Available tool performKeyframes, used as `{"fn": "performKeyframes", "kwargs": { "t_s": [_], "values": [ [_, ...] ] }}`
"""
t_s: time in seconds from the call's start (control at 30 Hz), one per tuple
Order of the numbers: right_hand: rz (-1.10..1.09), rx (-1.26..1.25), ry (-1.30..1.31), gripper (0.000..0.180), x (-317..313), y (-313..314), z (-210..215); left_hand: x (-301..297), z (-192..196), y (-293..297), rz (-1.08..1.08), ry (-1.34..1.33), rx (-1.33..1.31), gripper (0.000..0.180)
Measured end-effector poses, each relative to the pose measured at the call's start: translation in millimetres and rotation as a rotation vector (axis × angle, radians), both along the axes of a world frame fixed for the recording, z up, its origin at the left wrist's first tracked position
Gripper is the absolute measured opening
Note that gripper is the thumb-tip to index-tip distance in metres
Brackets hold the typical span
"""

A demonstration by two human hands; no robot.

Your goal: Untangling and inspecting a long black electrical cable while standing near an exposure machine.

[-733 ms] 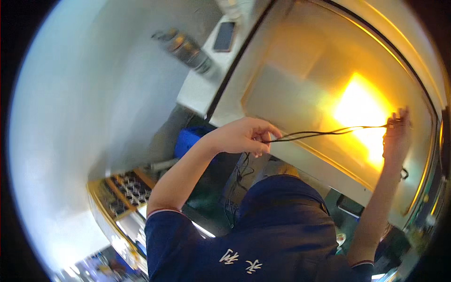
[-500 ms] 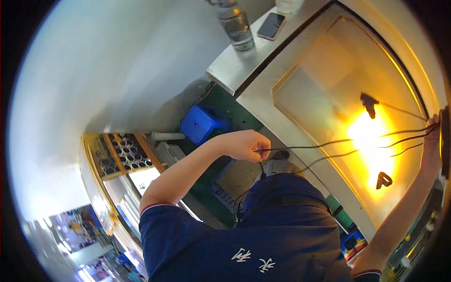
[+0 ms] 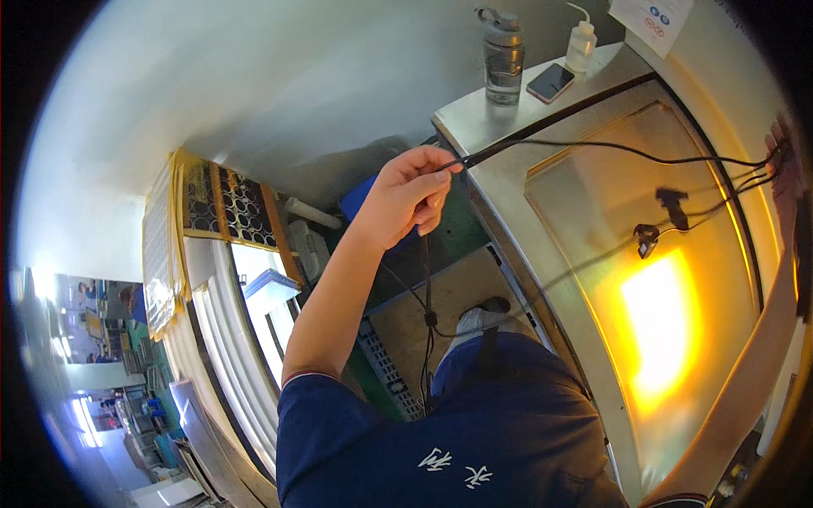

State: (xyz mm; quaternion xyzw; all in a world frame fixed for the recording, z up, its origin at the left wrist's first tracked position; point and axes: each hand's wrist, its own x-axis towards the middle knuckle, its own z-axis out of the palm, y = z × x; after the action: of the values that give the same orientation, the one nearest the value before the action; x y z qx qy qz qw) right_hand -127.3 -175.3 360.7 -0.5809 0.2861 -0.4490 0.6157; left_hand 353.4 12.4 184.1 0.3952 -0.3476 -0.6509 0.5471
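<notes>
A thin black cable (image 3: 584, 144) is pinched between the thumb and fingers of my left hand (image 3: 412, 193), which is raised in front of me. It runs across a lit metal-framed panel to my right hand (image 3: 784, 165) at the right rim. Several cable strands meet at that hand, which looks closed round them, though it is dim there. A small black clip-like piece (image 3: 646, 240) hangs on a lower strand over the panel, beside a similar dark shape that may be its shadow. Below my left hand the cable drops to a dark knot or slider (image 3: 431, 319).
On the metal ledge (image 3: 470, 118) stand a water bottle (image 3: 504, 72), a phone (image 3: 550, 83) and a white squeeze bottle (image 3: 581, 46). The panel (image 3: 584, 190) glows yellow from a bright lamp patch. A rack with round-holed sheets (image 3: 229, 203) stands left. A blue box (image 3: 357, 199) sits behind my forearm.
My left hand has moved up and slightly left with the cable, which now arcs higher over the panel. My right hand has risen along the rim. The view has shifted.
</notes>
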Motion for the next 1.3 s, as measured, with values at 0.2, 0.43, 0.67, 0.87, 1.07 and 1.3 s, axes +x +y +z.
{"fn": "performKeyframes", "kwargs": {
  "t_s": [0.2,0.43,0.67,0.87,1.07,1.3],
  "values": [
    [-0.230,0.131,0.186,0.031,-29.4,-42.0,-21.1,-16.2,26.6,3.8,-0.225,0.012,0.042,0.016],
    [-0.258,-0.061,0.333,0.028,-42.5,-25.3,-50.8,-15.7,3.4,-5.6,-0.302,-0.160,-0.004,0.018],
    [-0.373,0.005,0.311,0.028,-83.7,-4.3,-78.4,-26.5,-83.2,54.7,0.305,-1.129,-0.344,0.030],
    [-0.387,0.153,0.263,0.026,-109.6,11.6,-100.4,-84.6,-131.0,144.5,-0.402,-0.749,0.560,0.040],
    [-0.360,0.156,0.185,0.025,-109.3,12.7,-117.4,-114.4,-143.8,130.7,-0.674,-0.591,0.427,0.037],
    [-0.567,0.137,0.287,0.024,-154.6,77.0,-145.8,-101.3,-145.8,143.3,-0.454,0.128,0.382,0.031]
  ]
}}
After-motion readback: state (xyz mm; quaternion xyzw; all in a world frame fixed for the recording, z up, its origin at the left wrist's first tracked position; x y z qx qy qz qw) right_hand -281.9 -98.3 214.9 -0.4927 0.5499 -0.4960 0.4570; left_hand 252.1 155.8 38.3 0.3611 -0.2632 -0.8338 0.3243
